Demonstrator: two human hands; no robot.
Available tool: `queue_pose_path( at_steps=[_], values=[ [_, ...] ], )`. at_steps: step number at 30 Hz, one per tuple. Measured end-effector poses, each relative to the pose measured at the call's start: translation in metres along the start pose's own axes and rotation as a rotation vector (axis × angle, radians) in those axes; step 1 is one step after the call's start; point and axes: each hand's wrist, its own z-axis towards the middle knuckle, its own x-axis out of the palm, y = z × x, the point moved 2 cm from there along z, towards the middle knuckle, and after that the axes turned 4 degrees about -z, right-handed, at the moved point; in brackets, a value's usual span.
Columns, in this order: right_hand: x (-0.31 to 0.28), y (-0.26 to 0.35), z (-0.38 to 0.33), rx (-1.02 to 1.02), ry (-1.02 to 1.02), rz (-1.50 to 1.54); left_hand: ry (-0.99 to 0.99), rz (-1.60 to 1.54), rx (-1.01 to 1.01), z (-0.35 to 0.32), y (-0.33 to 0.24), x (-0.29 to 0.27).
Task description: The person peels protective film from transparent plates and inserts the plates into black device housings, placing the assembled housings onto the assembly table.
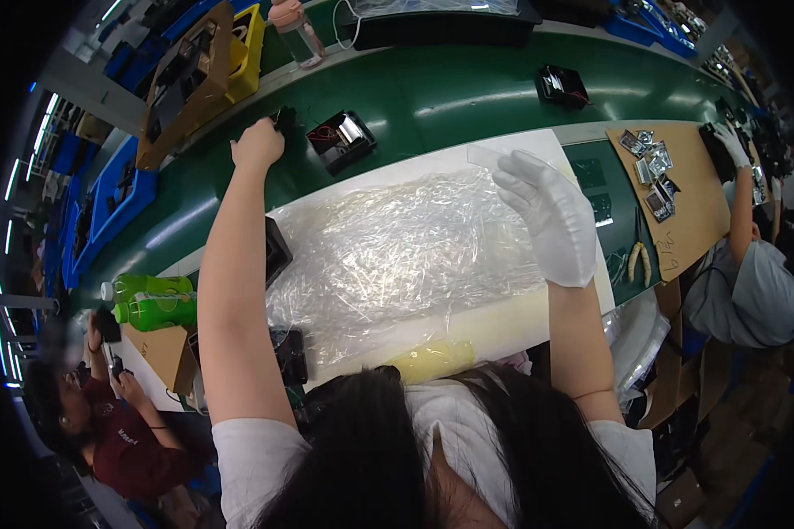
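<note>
My bare left hand point(258, 145) reaches out over the green bench at the far left. Its fingers are closed at a small black part point(284, 115), whose shape is mostly hidden. Just to the right of that hand lies a black box-shaped unit point(340, 141) with red wires and a shiny face. My right hand point(551, 220), in a white glove, is raised over the right end of the work board. Between its fingers it pinches a thin clear plate point(483, 157). Below both arms, crumpled clear plastic film point(397, 256) covers most of the white board point(538, 145).
Another black unit point(563, 85) sits farther along the green bench point(450, 97). Pliers point(639, 256) and cardboard point(706, 198) with metal parts lie right. Left are green bottles point(154, 310), a blue bin point(106, 220) and a cardboard box point(181, 88). Co-workers sit on both sides.
</note>
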Motion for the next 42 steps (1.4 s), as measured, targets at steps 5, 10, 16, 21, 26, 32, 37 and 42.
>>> queue_pose_path(
  at_steps=[5, 10, 16, 21, 26, 32, 37, 42],
  values=[
    [0.017, -0.015, 0.010, -0.002, 0.064, 0.208, -0.270, -1.145, -0.102, -0.031, -0.006, -0.043],
    [0.040, -0.036, 0.009, 0.083, 0.134, 0.118, 0.274, -1.920, -0.309, -0.101, -0.052, -0.059],
    [0.073, -0.030, -0.007, 0.185, 0.130, -0.044, 0.557, -2.027, -0.255, -0.129, -0.070, -0.050],
    [0.080, -0.028, -0.011, 0.111, 0.149, -0.185, 0.828, -2.057, -0.114, -0.138, -0.077, -0.047],
    [0.079, -0.016, 0.001, 0.148, 0.151, -0.446, 0.452, -1.999, -0.344, -0.150, -0.070, -0.052],
    [0.061, 0.032, 0.164, -0.265, 0.143, -0.400, 0.083, -1.423, 0.129, -0.160, -0.064, -0.051],
    [0.016, 0.044, 0.178, -0.231, 0.426, -0.658, -0.088, -0.967, 0.393, -0.169, -0.086, -0.047],
    [0.008, 0.034, 0.063, -0.037, 0.674, -1.474, -0.399, -0.630, 0.728, -0.178, -0.097, -0.032]
  ],
)
